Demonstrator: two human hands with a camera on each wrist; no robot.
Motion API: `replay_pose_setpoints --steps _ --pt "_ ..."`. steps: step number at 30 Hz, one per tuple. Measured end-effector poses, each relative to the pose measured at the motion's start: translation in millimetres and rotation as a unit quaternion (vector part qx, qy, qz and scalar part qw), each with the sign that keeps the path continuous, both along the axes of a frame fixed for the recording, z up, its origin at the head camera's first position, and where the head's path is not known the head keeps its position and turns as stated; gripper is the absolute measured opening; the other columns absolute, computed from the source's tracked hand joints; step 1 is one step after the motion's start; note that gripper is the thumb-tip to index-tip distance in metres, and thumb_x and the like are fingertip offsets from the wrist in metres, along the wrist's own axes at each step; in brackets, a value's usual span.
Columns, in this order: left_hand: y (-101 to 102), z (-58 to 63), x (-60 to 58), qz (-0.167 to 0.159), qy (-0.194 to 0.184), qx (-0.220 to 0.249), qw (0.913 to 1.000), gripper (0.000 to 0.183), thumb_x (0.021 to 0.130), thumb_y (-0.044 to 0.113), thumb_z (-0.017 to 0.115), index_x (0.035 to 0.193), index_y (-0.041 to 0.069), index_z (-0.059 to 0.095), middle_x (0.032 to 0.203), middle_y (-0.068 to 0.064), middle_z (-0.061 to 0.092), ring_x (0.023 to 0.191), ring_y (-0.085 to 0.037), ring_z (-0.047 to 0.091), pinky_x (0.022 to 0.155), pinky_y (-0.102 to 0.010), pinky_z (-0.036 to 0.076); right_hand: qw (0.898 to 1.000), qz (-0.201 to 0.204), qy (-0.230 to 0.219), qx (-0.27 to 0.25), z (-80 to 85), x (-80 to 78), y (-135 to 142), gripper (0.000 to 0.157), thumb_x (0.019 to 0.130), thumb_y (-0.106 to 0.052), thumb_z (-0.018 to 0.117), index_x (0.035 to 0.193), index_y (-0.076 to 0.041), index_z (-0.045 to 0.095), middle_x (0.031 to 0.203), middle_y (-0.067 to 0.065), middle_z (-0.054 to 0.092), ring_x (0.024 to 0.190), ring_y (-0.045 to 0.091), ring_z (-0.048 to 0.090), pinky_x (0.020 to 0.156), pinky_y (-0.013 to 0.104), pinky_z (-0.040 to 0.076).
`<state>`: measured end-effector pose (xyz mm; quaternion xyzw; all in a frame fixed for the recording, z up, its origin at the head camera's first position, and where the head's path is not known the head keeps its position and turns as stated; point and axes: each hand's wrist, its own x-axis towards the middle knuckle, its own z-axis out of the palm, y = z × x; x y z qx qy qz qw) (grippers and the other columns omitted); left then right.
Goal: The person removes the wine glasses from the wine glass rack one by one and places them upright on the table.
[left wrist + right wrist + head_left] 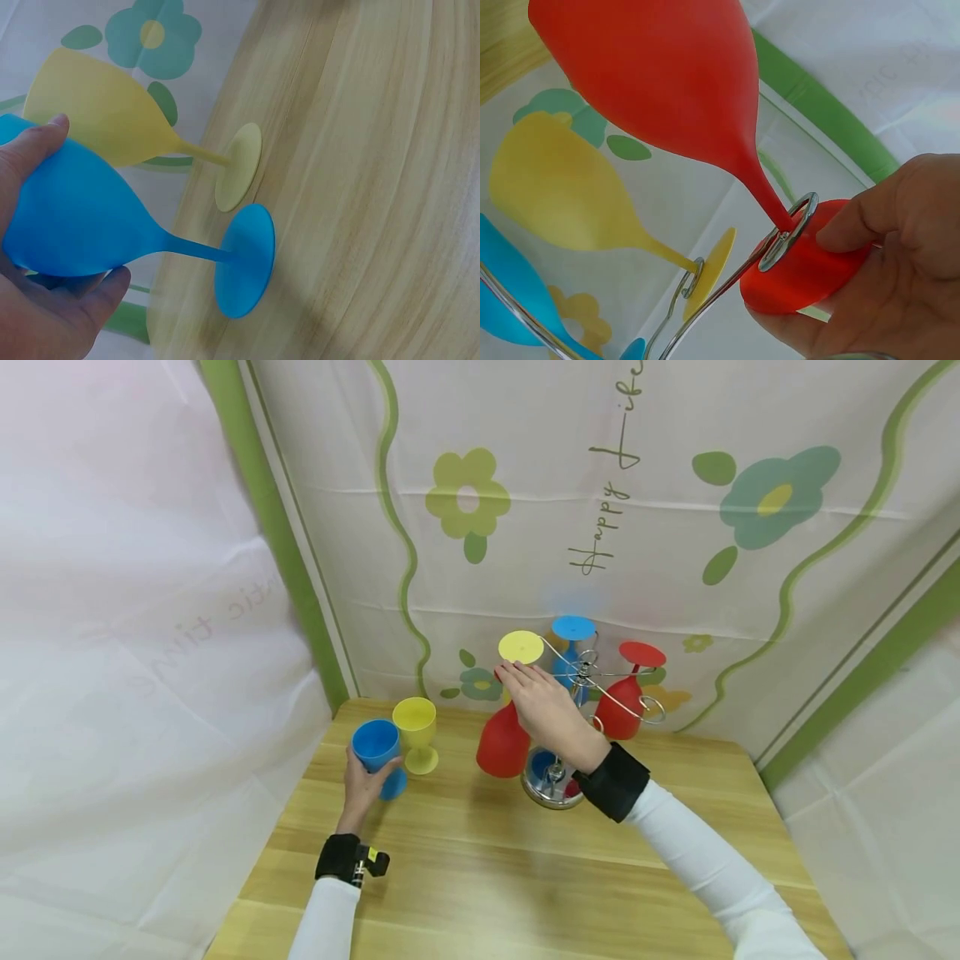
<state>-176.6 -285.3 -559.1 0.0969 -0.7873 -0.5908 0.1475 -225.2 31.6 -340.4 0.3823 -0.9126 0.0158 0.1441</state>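
Note:
My left hand holds a blue plastic goblet round its bowl, mouth up, its foot close over the wooden table in the left wrist view. Beside it a yellow goblet stands upright. At the metal glass rack, my right hand grips the foot of a red goblet that hangs mouth down. Thumb and fingers lie across that red foot in the right wrist view, and the rack's wire loop surrounds the stem just by it.
Another yellow goblet, a blue goblet and a second red goblet hang upside down on the rack. Its round chrome base stands on the wooden table. Printed curtains rise behind and at both sides.

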Motion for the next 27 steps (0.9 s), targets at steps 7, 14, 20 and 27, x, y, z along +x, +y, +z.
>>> replay_pose_setpoints --steps 7,14,20,27 --pt "1 -0.7 -0.3 -0.002 -0.007 0.006 1.0 0.094 0.081 0.025 0.077 0.146 0.009 0.011 0.14 -0.024 0.031 0.125 -0.036 0.031 0.104 -0.063 0.024 0.999 0.003 0.03 0.01 -2.5 -3.1 4 0.049 0.092 -0.005 0.058 0.138 0.0 0.042 0.138 0.016 0.046 0.126 0.027 0.037 0.106 0.043 0.034" --pt "1 0.3 -1.4 -0.007 -0.009 0.01 0.9999 0.096 0.081 0.027 0.077 0.147 0.01 0.009 0.141 -0.024 0.03 0.125 -0.037 0.03 0.104 -0.063 0.024 1.0 -0.017 0.019 0.013 -0.9 -1.5 9 0.05 0.092 -0.004 0.054 0.14 0.0 0.039 0.14 0.017 0.044 0.127 0.028 0.036 0.107 0.045 0.032" --pt "1 -0.4 -1.4 0.001 -0.016 0.009 0.9998 0.096 0.081 0.027 0.076 0.147 0.01 0.009 0.142 -0.023 0.03 0.126 -0.037 0.03 0.104 -0.063 0.024 0.999 -0.042 0.003 0.023 -0.5 2.4 15 0.055 0.09 -0.006 0.059 0.141 -0.001 0.038 0.141 0.016 0.042 0.128 0.029 0.034 0.107 0.048 0.032" --pt "0 -0.2 -2.0 -0.001 -0.018 0.006 0.9998 0.096 0.082 0.027 0.076 0.148 0.011 0.007 0.142 -0.023 0.03 0.126 -0.037 0.03 0.104 -0.063 0.025 0.998 -0.043 0.019 0.035 -2.2 7.0 21 0.063 0.085 -0.009 0.067 0.141 -0.001 0.038 0.142 0.016 0.041 0.129 0.03 0.032 0.105 0.049 0.033"
